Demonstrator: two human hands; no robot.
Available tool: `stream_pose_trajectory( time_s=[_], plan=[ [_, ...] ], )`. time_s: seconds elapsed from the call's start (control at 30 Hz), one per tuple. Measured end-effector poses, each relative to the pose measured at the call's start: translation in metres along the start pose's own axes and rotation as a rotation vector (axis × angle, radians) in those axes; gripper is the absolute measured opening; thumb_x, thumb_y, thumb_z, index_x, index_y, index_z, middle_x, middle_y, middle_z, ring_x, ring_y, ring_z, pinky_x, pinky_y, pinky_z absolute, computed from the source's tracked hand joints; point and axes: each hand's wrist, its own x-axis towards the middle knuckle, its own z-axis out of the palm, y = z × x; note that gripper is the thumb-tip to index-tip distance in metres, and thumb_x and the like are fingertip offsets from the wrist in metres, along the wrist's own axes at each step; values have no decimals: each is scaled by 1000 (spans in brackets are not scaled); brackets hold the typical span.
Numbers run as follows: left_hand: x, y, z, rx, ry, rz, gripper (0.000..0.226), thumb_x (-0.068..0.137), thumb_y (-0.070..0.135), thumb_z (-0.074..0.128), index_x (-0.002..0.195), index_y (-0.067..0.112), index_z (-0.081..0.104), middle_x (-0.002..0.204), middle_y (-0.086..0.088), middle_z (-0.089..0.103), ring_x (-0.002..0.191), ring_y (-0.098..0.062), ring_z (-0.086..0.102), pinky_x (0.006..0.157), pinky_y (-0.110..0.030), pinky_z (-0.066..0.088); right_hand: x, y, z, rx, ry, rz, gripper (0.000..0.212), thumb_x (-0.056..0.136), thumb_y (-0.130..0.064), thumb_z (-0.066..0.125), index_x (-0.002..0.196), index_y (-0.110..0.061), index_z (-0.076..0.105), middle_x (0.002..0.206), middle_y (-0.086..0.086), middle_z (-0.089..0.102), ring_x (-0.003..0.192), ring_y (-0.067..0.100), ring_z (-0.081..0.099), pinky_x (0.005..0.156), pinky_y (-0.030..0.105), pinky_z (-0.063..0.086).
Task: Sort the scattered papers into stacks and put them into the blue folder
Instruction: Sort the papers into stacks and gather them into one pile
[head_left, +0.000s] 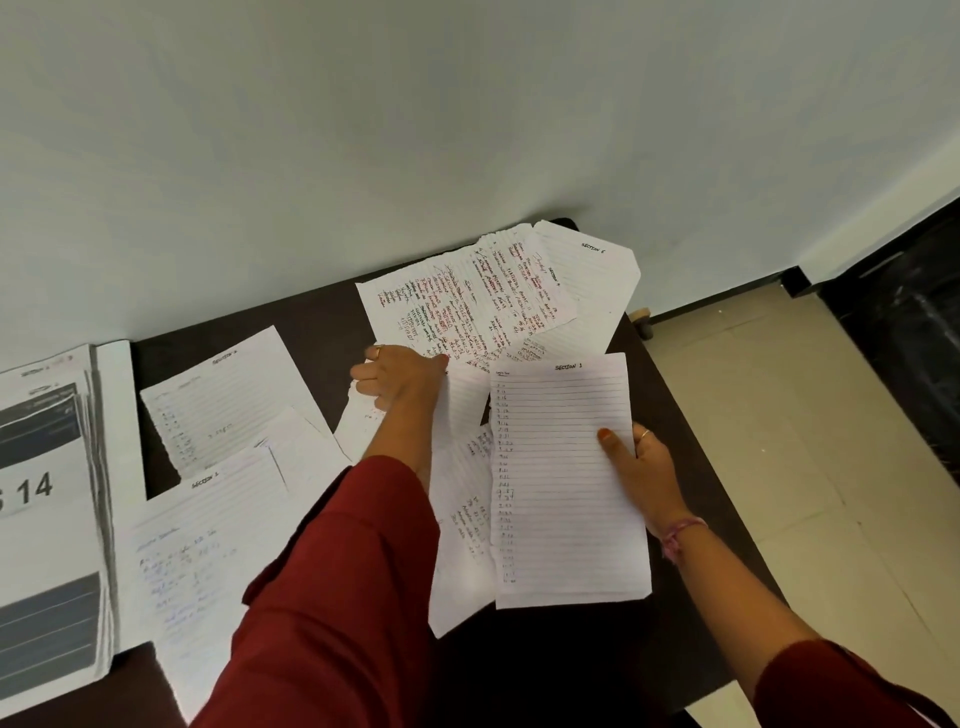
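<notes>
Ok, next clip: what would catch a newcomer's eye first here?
Probably the right hand gripping a lined sheet headed Section 1 above the dark table. Next, the left hand, in a red sleeve, reaching onto loose pages, with red-inked handwritten sheets fanned near the wall.

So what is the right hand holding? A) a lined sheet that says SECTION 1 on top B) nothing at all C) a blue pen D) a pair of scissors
A: the right hand grips the lined sheet by its right edge, thumb on top, and the heading SECTION 1 is readable at the top of the page.
</notes>
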Motion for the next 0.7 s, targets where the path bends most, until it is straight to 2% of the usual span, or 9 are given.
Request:
stream_pose_trajectory(
  time_s=[0.13,0.27,0.33,0.37,0.43,0.47,0.57,0.7],
  plan=[
    [9,-1,2,-92,-13,2,100,77,29,79,145,0,12,142,-23,29,130,-30,36,105,-36,37,-1,0,1,14,4,0,18,93,-22,59,108,-12,61,103,6,68,92,20,68,74,31,58],
    [12,-14,2,-463,-29,21,73,82,0,70,137,2,23,130,-18,50,117,-32,54,95,-37,49,-2,-1,1,10,-5,2,19,93,-23,59,109,-12,60,103,6,68,91,20,68,72,29,59],
    [7,-24,-1,-660,-54,18,56,82,1,68,128,4,35,118,-15,59,100,-27,63,84,-36,55,-3,-3,0,8,-12,1,19,93,-23,59,109,-12,60,104,7,68,92,20,68,73,30,59],
    [4,-29,-3,-767,-85,6,47,83,3,66,123,4,42,109,-15,62,84,-22,65,74,-36,57,-3,-3,0,5,-17,0,18,93,-23,59,108,-13,60,105,8,68,92,21,68,74,32,59],
    [-5,-43,-9,-950,-189,-4,32,88,5,58,120,5,52,95,-14,65,63,-16,61,56,-31,56,-6,-5,0,8,-24,-5,18,93,-23,59,108,-14,60,107,9,68,93,22,68,76,35,59],
    [-11,-51,-11,-1012,-236,-1,30,92,7,54,122,8,53,97,-13,67,66,-18,63,56,-31,57,-7,-6,-2,13,-27,-7,18,93,-23,59,109,-14,61,107,9,68,94,23,68,77,36,58],
    [-34,-83,-23,-1117,-268,31,35,100,10,48,135,13,45,115,-12,67,94,-28,70,81,-47,58,-18,-12,-1,48,-45,-6,15,92,-22,60,106,-17,63,105,8,69,92,23,69,75,36,58],
    [-66,-137,-33,-1269,-247,4,31,97,0,48,128,7,48,121,-19,63,100,-33,68,86,-52,55,-40,-18,3,128,-88,23,18,91,-19,61,109,-13,64,103,8,71,92,24,69,75,36,59]
  ],
)
